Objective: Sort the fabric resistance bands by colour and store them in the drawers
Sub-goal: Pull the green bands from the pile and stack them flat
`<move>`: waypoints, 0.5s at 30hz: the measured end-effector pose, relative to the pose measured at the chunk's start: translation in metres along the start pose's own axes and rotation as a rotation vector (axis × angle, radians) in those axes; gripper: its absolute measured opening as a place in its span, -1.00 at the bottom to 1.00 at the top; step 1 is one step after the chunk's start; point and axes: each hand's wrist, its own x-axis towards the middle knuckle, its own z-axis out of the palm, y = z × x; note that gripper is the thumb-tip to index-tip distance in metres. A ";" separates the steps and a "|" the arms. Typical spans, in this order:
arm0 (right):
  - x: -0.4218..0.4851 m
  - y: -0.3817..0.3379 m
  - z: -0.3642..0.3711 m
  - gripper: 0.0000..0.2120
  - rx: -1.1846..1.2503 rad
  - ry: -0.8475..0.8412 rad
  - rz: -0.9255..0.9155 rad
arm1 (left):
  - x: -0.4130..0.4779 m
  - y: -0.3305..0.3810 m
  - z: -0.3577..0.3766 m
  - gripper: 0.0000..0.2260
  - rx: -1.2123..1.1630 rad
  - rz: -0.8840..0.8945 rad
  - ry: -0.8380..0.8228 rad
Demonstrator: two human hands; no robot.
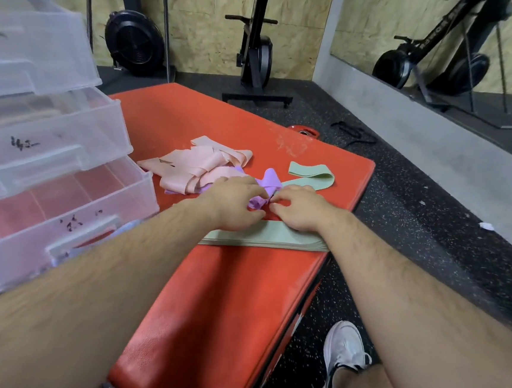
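On the red mat (216, 283) lies a loose heap of pink bands (198, 164). A crumpled purple band (269, 182) sits beside it, and my left hand (235, 204) pinches its near end. My right hand (300, 208) touches the same purple band with curled fingertips and rests over a flat stack of green bands (263, 236). One more green band (312, 174) lies looped farther back. The clear plastic drawer unit (50, 157) stands at the left with its drawers pulled out.
The lowest drawer (70, 217) is open beside my left forearm. My shoe (343, 350) is on the speckled black floor at the mat's right edge. Gym machines (254, 54) stand by the far wall, and a mirror (446, 55) lines the right wall.
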 end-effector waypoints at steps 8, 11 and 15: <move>0.000 0.006 -0.005 -0.79 0.087 0.246 0.023 | 0.007 0.003 0.000 -0.89 -0.010 -0.009 -0.019; -0.014 0.010 -0.016 -0.93 0.222 0.463 0.099 | 0.000 0.006 -0.007 -0.80 -0.136 -0.064 0.022; -0.038 0.004 -0.028 -0.92 0.343 0.640 0.059 | -0.002 0.028 -0.023 -0.77 -0.609 -0.211 0.048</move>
